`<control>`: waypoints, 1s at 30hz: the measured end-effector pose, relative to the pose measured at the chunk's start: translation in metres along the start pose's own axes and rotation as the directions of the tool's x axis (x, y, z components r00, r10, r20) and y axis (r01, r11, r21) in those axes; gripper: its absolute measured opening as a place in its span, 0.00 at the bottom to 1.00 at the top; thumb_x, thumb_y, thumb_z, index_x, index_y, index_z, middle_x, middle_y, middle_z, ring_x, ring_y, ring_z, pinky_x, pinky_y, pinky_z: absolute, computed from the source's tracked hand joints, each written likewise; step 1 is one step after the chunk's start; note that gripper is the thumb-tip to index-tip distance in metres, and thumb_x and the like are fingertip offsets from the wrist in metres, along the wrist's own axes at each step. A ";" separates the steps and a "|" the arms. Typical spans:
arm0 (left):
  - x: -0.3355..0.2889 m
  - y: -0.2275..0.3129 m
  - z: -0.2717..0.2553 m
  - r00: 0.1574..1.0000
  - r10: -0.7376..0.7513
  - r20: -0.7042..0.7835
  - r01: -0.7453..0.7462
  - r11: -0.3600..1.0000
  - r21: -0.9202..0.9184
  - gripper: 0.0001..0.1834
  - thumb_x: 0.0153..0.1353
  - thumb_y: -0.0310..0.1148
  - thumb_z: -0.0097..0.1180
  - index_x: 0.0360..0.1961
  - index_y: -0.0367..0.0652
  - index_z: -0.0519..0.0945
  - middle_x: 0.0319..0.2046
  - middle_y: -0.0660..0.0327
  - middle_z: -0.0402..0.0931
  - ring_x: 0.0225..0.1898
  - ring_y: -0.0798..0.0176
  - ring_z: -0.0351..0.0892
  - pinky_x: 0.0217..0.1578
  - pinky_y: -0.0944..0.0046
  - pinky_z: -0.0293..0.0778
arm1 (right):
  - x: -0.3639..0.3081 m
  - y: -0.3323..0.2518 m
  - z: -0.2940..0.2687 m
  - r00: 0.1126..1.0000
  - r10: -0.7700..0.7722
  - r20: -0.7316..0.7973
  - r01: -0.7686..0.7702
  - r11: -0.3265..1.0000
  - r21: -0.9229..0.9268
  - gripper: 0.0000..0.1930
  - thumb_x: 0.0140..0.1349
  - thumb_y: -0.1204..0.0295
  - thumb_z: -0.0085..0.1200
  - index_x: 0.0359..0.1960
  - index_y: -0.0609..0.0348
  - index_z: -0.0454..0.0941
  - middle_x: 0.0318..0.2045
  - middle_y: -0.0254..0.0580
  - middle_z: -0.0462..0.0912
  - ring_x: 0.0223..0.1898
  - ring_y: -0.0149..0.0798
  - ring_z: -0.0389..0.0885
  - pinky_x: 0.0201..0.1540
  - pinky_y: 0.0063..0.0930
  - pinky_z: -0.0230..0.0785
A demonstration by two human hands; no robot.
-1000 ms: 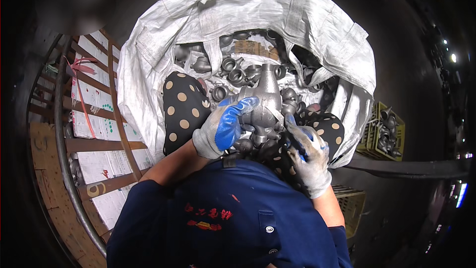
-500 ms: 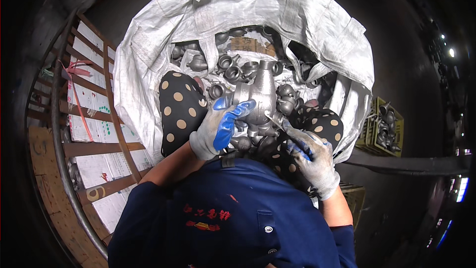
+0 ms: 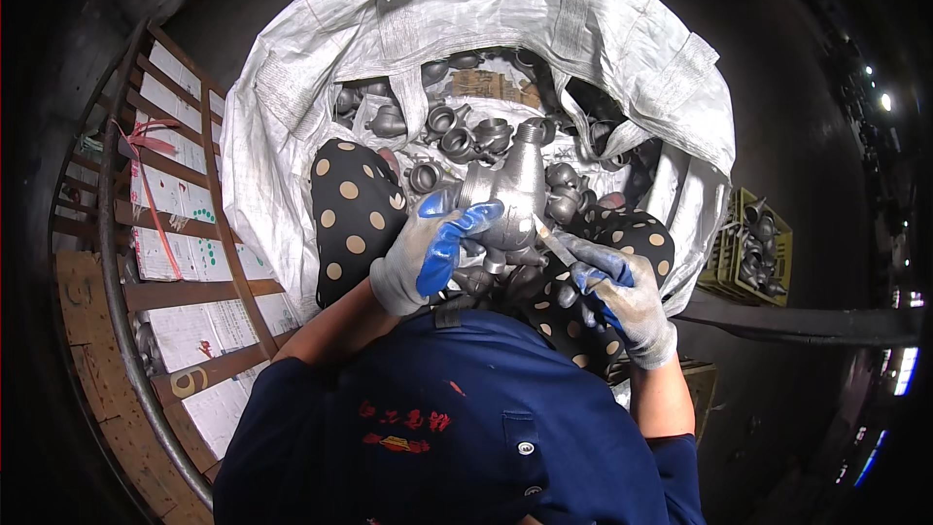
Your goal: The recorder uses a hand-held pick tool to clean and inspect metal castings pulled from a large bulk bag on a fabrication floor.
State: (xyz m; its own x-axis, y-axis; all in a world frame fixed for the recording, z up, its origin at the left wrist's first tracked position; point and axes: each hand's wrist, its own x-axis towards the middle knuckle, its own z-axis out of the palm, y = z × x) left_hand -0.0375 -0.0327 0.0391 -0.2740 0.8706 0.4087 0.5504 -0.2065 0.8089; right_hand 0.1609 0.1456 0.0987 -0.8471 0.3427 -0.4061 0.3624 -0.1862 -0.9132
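Note:
A large grey metal pipe fitting (image 3: pixel 520 185) with a tapered neck and threaded ends is held up over an open white woven sack. Wrapped around its lower left side is my left hand (image 3: pixel 420 248), closed, in a grey glove with blue coating. My right hand (image 3: pixel 627 297), in a similar worn glove, is closed on a narrow flat metal tool (image 3: pixel 556 243). The tool's tip is at the lower right side of the fitting; whether it touches cannot be made out. Beneath, several smaller grey metal fittings (image 3: pixel 459 143) lie in the sack (image 3: pixel 671 68).
My knees in dotted black cloth (image 3: pixel 355 209) stand within the sack's rim. On the left is a rusty metal rack (image 3: pixel 209 175) with white boards. A yellow crate (image 3: pixel 724 262) of metal parts sits at right, near a dark bar (image 3: pixel 807 324). Cardboard (image 3: pixel 491 87) lies in the sack.
The fitting has tilted slightly, its neck shifting to the right. My right hand and the tool have moved a little to the right and turned. The left hand keeps its grip almost unmoved.

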 end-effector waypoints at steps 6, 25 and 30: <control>-0.001 0.001 0.008 0.912 -0.385 0.139 0.343 0.534 -0.773 0.18 0.68 0.36 0.43 0.52 0.36 0.71 0.41 0.57 0.77 0.37 0.66 0.80 0.35 0.70 0.74 | 0.000 -0.002 0.008 0.818 -0.575 0.001 0.394 0.559 -0.730 0.18 0.53 0.75 0.56 0.48 0.54 0.78 0.39 0.49 0.80 0.41 0.49 0.80 0.43 0.36 0.72; -0.007 0.002 0.008 0.898 -0.393 0.199 0.393 0.510 -0.765 0.19 0.66 0.34 0.44 0.55 0.37 0.69 0.47 0.55 0.74 0.40 0.67 0.80 0.35 0.72 0.76 | -0.011 -0.006 0.003 0.797 -0.592 0.117 0.386 0.351 -0.853 0.23 0.42 0.75 0.59 0.46 0.47 0.79 0.37 0.46 0.76 0.37 0.50 0.77 0.38 0.40 0.71; 0.010 0.026 0.006 0.769 -0.629 0.113 0.573 0.599 -0.560 0.17 0.65 0.28 0.44 0.53 0.36 0.73 0.46 0.57 0.72 0.34 0.74 0.76 0.36 0.75 0.74 | -0.007 -0.009 0.004 0.821 -0.567 0.074 0.327 0.360 -0.874 0.23 0.43 0.75 0.59 0.46 0.47 0.79 0.37 0.46 0.76 0.36 0.50 0.77 0.38 0.40 0.70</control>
State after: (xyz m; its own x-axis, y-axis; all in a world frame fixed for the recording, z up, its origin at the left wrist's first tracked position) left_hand -0.0216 -0.0267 0.0616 -0.4676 0.8500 -0.2426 -0.2685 0.1248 0.9551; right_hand 0.1620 0.1416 0.1101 -0.9292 0.3189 0.1867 0.1930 0.8496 -0.4909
